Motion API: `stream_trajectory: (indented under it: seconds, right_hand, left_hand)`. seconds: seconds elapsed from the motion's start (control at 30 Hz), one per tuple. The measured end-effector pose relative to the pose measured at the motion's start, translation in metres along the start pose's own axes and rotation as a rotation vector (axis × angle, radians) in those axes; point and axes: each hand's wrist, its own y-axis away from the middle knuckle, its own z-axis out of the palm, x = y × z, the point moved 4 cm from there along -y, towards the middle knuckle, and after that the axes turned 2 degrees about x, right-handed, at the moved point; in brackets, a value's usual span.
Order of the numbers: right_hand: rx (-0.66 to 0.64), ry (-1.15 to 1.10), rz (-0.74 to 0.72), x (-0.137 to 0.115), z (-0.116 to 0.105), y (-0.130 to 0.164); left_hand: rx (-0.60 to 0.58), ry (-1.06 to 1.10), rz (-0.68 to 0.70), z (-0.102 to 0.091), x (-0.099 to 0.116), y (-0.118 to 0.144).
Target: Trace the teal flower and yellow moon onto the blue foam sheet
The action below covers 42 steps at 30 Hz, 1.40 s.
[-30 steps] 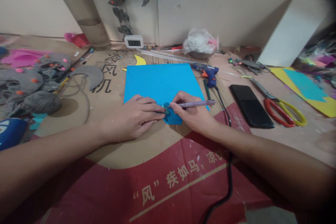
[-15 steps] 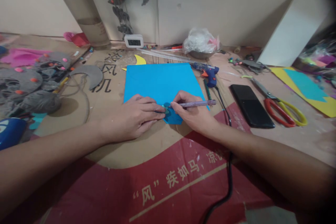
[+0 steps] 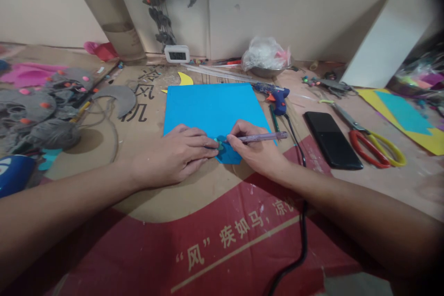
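Observation:
A bright blue sheet [image 3: 211,106] of craft foam or paper lies flat on the cardboard. My left hand [image 3: 183,151] rests on its near edge, fingers stretched out and fingertips pressing on a small teal cutout [image 3: 219,144]. Most of that cutout is hidden under the fingers. In my right hand [image 3: 256,148] is a slim purple pen [image 3: 262,137], pinched between thumb and fingers, its tip beside the cutout on the blue sheet.
Right of the sheet are a blue glue gun [image 3: 278,99] with a black cord, a black phone [image 3: 331,139] and scissors [image 3: 364,134]. Grey felt pieces [image 3: 34,101] lie at left. A large bottle [image 3: 111,18], a small clock [image 3: 176,54] and a bowl [image 3: 267,72] stand behind.
The pen in my right hand has shifted very slightly to the right, with its back end a little higher. My left hand stays where it was.

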Motion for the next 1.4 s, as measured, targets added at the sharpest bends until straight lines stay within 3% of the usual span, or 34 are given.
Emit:
stream_trajectory:
  seconds: [0.47,0.67,0.9,1.13,1.4]
  right_hand:
    - [-0.003,-0.027,-0.019,-0.002,0.0,0.0]
    - [0.147,-0.174,0.118,0.006,-0.005,-0.002]
    - [0.147,-0.185,0.189,0.006,-0.007,-0.002]
    - [0.135,-0.186,0.169,0.009,-0.006,-0.002]
    - [0.063,-0.131,0.125,0.02,-0.007,-0.006]
  left_hand:
    - [0.024,-0.005,0.012,0.001,0.0,0.001]
    - [0.041,0.0,0.013,0.001,-0.001,0.003]
    - [0.103,-0.083,-0.032,-0.005,-0.002,0.007]
    - [0.085,-0.174,-0.123,-0.009,-0.029,0.017]
    - [0.08,-0.082,-0.169,-0.007,-0.048,0.016]
